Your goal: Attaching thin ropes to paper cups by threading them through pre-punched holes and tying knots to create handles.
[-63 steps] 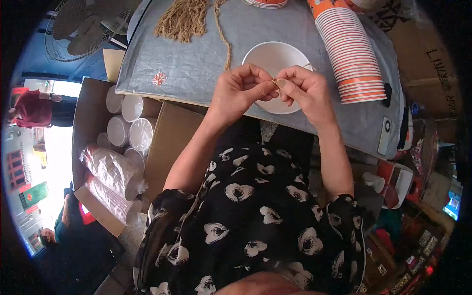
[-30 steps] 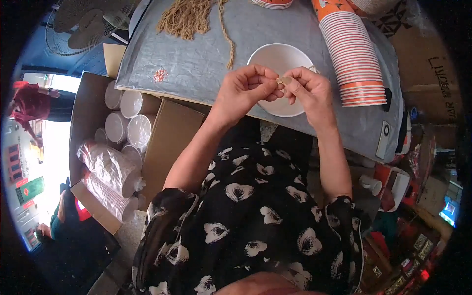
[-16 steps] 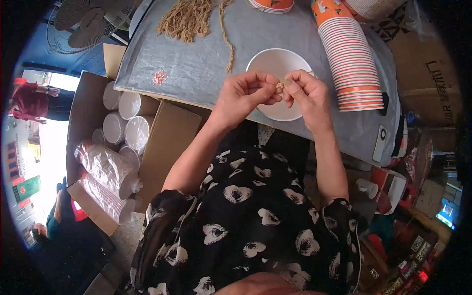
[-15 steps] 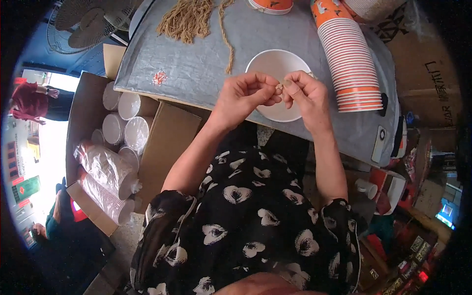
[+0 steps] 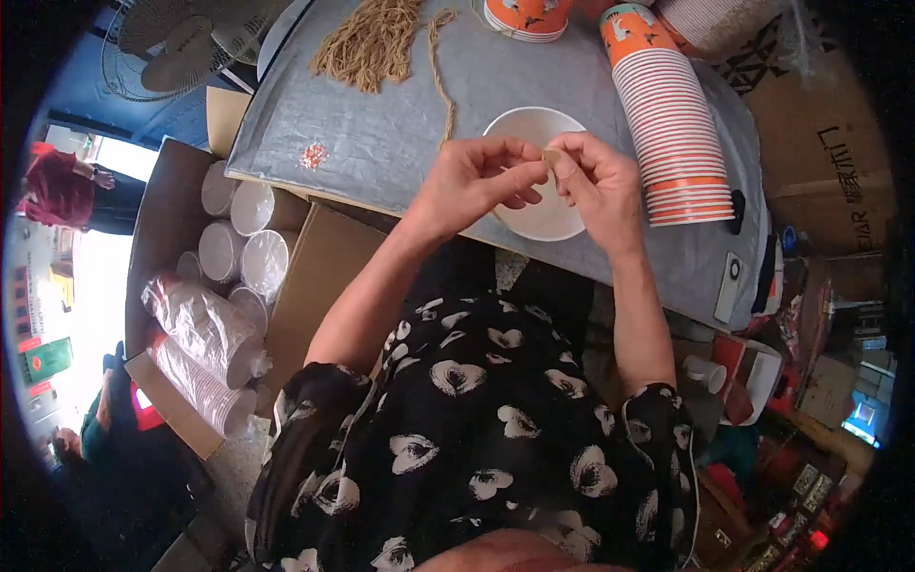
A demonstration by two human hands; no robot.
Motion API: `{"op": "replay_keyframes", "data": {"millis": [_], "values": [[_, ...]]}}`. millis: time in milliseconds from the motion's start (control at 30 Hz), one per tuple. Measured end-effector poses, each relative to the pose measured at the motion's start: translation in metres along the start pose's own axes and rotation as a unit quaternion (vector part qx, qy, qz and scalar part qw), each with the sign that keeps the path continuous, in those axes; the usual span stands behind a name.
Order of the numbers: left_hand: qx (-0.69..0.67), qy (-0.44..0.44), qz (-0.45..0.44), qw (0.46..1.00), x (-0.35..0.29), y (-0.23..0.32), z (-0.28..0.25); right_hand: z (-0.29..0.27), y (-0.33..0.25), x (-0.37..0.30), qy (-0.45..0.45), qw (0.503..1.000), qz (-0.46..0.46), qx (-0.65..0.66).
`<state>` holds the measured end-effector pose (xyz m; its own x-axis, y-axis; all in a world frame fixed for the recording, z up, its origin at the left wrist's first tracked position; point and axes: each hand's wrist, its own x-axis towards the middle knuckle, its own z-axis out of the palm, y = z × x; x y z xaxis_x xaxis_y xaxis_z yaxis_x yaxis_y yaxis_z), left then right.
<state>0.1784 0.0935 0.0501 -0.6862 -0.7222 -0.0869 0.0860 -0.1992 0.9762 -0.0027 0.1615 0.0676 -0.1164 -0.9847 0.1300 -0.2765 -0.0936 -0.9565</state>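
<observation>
Over the mouth of a white paper bucket (image 5: 540, 217), my left hand (image 5: 477, 186) and my right hand (image 5: 602, 186) meet with fingertips pinched together. Both are closed on a bit of tan twine, mostly hidden by the fingers now. The bucket is tilted so its white inside faces me, and its outside is hidden. A longer strand of twine (image 5: 438, 71) lies on the table just beyond my left hand. Farther left is a loose bundle of the same twine (image 5: 367, 48).
A long stack of orange-patterned paper buckets (image 5: 672, 124) lies right of my hands. Another orange bucket (image 5: 527, 17) stands at the table's far side. Small red and white bits (image 5: 314, 155) dot the grey tabletop (image 5: 372, 133). An open carton (image 5: 181, 419) holds wrapped bucket stacks at left.
My hands stay pinched together over the bucket. The right fingers have shifted slightly, and the tan bit seen between the fingertips earlier is now more covered. The whole view has shifted a little.
</observation>
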Motion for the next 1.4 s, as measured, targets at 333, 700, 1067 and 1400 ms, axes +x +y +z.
{"op": "replay_keyframes", "data": {"millis": [333,700,1067,1400], "values": [[0.096,-0.01,0.015,0.995,0.008,0.011,-0.019,-0.016,-0.001,0.011,-0.056,0.994,-0.054,-0.077],[0.337,-0.01,0.08,0.938,-0.022,-0.001,-0.031,-0.053,0.013,0.01,0.161,0.979,-0.101,-0.072],[0.32,-0.086,0.196,0.923,-0.044,-0.012,0.001,-0.045,-0.013,0.016,0.151,0.976,-0.151,-0.031],[-0.277,0.167,0.078,0.943,-0.06,-0.025,0.016,-0.058,0.032,-0.058,0.2,0.966,-0.114,0.117]]}}
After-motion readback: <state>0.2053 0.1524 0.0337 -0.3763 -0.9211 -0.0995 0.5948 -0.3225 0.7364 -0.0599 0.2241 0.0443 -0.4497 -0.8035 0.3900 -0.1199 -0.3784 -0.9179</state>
